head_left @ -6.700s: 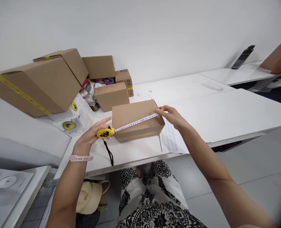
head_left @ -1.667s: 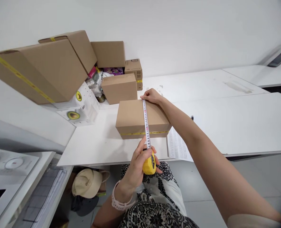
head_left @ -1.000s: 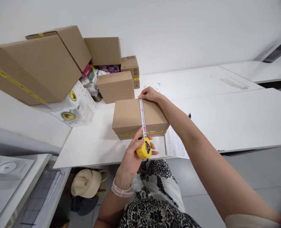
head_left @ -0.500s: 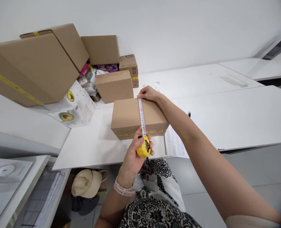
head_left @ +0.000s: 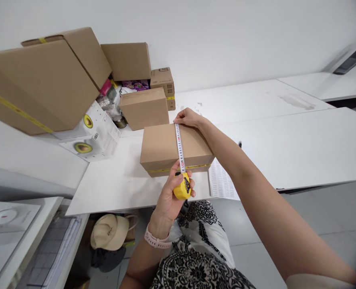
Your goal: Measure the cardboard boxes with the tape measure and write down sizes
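White wall [head_left: 226, 40] and a white table [head_left: 106, 188] fill much of what reaches me from the head camera. On the table, near its front edge, I see a cardboard box [head_left: 158, 142] with a strip of yellow tape along its near side. Across its top runs the pale blade [head_left: 178, 146] of a yellow tape measure [head_left: 181, 189], from the far edge to just past the near one. I see the left hand [head_left: 167, 198] wrapped around the case, forefinger reaching up beside the blade, a pink band [head_left: 156, 241] on the wrist. The right hand [head_left: 190, 117] pinches the blade's end at the box's far edge; its fingers hide the tip from me. A printed sheet [head_left: 221, 180] lies beside the box, partly hidden by the right forearm. Behind, I make out a smaller carton [head_left: 144, 108], with a small tin [head_left: 120, 121] at its left. Farther left, large taped cartons [head_left: 42, 84] sit above white boxes [head_left: 87, 142] with avocado pictures. Below the table I spot a beige cap [head_left: 110, 233].
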